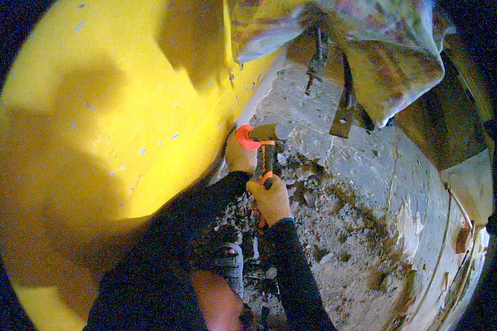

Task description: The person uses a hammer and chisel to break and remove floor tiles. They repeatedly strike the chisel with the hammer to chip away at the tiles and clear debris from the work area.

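My right hand (273, 201), in a tan glove, is closed around the black and orange handle of a hammer (268, 157). The dark hammer head lies level with a round orange guard, close to or touching it. My left hand (241, 154), also gloved, is closed just behind that guard, against the foot of the yellow wall. What it grips looks like a chisel (243, 138) with an orange hand guard; its blade is hidden. Broken rubble (326, 209) covers the ground beside and below both hands.
The large yellow wall (149, 138) fills the left side. Crumpled plastic sheeting (392, 66) hangs at the top, by a threaded rod (315, 60) and a flat metal strip (343, 118). Grey concrete (381, 165) extends right. A shoe (234, 267) is among the rubble below.
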